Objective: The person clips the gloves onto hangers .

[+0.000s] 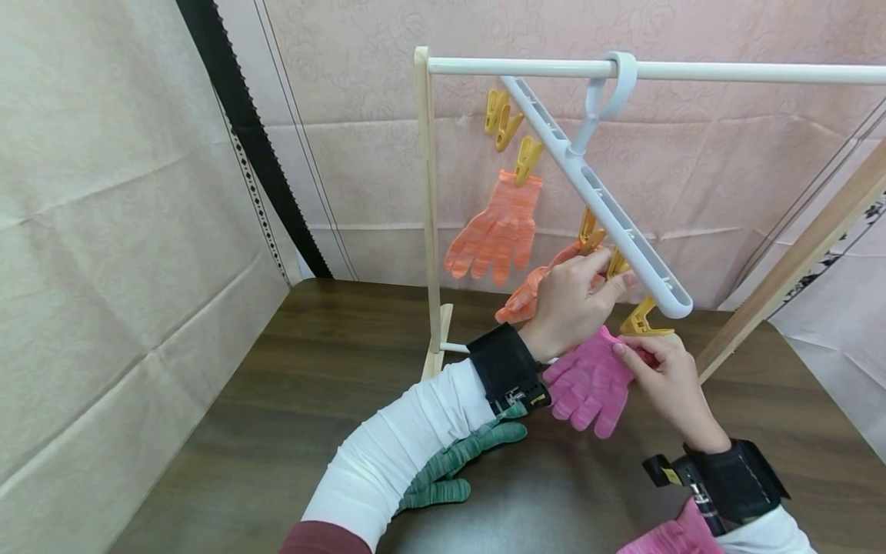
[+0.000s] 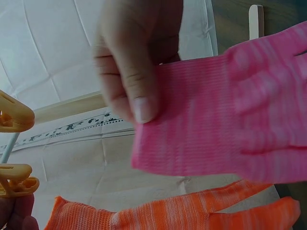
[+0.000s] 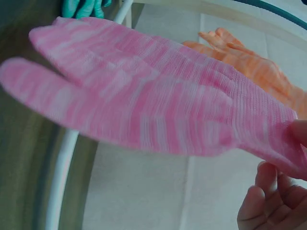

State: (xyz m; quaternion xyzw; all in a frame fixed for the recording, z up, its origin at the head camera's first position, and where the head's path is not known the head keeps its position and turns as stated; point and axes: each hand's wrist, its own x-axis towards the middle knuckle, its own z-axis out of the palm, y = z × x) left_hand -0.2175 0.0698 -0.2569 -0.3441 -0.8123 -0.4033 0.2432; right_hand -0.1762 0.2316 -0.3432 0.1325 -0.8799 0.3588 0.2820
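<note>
My right hand [image 1: 667,377] pinches the cuff of a pink striped knit glove [image 1: 591,381] between thumb and fingers; the glove's fingers point down and left. My left hand [image 1: 571,300] is raised beside the pale blue hanger [image 1: 602,200], thumb and fingertips pinching a yellow clothespin [image 1: 618,264]. Another yellow clothespin [image 1: 644,319] hangs from the hanger's near end, just above the right fingers. In the left wrist view the pink cuff [image 2: 187,120] is apart from the clothespins. An orange glove [image 1: 529,296] hangs from a clothespin [image 1: 588,231], partly hidden by the left hand.
The hanger hooks over a white rail [image 1: 512,68] on a wooden frame [image 1: 427,192]. A second orange glove [image 1: 494,231] hangs farther back, near two bare clothespins [image 1: 501,119]. Green gloves [image 1: 450,465] lie on the dark table [image 1: 277,431]. More pink fabric [image 1: 678,535] shows at the front.
</note>
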